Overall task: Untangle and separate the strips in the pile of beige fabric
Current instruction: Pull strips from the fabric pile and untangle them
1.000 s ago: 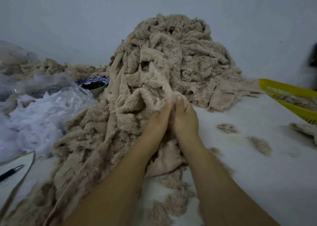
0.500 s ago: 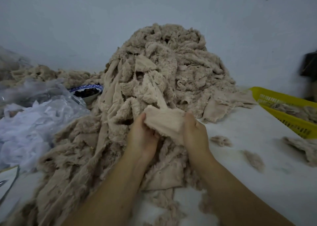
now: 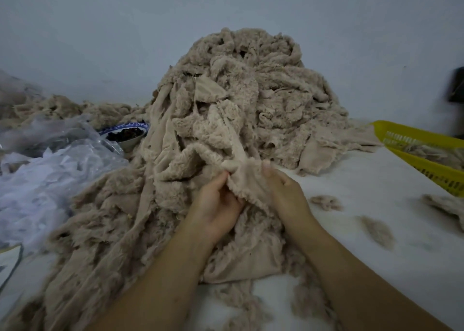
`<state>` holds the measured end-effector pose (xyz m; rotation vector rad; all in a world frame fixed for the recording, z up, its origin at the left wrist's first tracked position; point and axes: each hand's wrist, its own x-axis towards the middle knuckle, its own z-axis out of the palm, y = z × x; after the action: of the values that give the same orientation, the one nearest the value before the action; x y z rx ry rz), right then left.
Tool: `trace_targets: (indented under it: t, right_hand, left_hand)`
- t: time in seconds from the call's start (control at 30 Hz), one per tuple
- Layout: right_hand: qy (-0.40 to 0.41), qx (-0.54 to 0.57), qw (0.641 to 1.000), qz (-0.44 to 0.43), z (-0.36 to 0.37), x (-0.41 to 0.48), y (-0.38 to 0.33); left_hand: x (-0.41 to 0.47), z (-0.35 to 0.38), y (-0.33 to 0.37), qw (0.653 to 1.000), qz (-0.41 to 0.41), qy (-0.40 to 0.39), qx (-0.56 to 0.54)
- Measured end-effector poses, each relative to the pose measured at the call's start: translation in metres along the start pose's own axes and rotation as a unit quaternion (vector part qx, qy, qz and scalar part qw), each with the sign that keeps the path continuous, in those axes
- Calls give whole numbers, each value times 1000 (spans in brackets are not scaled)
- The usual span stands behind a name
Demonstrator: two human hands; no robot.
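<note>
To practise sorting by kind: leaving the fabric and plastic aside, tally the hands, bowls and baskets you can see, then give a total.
Hands: 2, the left hand and right hand, both gripping a beige strip
Bowl: 1
Yellow basket: 1
Total: 4

a white table [image 3: 364, 205] carries the beige fabric pile [image 3: 238, 109], loose tufts [image 3: 326, 202], a yellow basket [image 3: 421, 152].
</note>
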<state>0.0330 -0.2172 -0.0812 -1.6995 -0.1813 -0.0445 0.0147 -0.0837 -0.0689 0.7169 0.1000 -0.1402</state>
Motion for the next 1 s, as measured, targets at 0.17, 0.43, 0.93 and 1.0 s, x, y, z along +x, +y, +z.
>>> trace_targets:
  t: [0.17,0.43,0.93,1.0]
  right_hand:
    - [-4,-27,1000,-16,4,4,6]
    - [-96,-130,984,-79,14,-7,2]
    - [-26,14,998,-49,12,-10,0]
    - [-7,27,999,-26,8,-7,1]
  left_hand:
    - [2,-2,2,997,17,-11,72]
    - [10,-8,0,984,38,95,144]
    - [3,-6,14,998,7,56,31]
    - [2,-6,10,999,17,23,29]
